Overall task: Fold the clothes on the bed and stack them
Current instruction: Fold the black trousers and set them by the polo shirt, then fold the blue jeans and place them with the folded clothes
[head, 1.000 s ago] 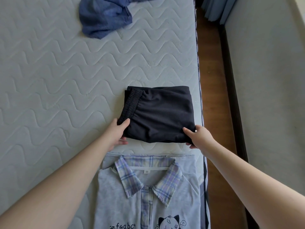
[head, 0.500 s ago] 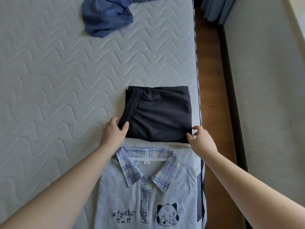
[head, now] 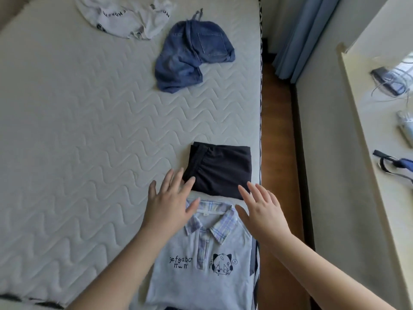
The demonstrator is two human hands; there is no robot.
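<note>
Black shorts, folded into a neat rectangle with the elastic waistband on the left side, lie flat on the bed near its right edge. Left hand is spread wide, fingers straight and fanned, holding nothing; its fingertips overlap the near-left corner of the shorts, can't tell if they touch. Right hand also flat and spread, fingers straight, gripping nothing, over the near-right corner of the shorts and the collar area below. Grey polo shirt, folded, plaid collar and placket, printed letters and a cartoon face on the chest, sits just nearer than the shorts, its collar edge close beside the shorts' near edge. Something dark is under the shirt at its right side, can't identify. Blue denim garment, crumpled and unfolded, lies farther up the bed, well apart from the shorts. White garment with black lettering, bunched, at the far end, left of the denim. Wooden floor strip runs right of the bed; blue curtain at far right. Ledge on the right carries cables and small items, too blurred to name.
</note>
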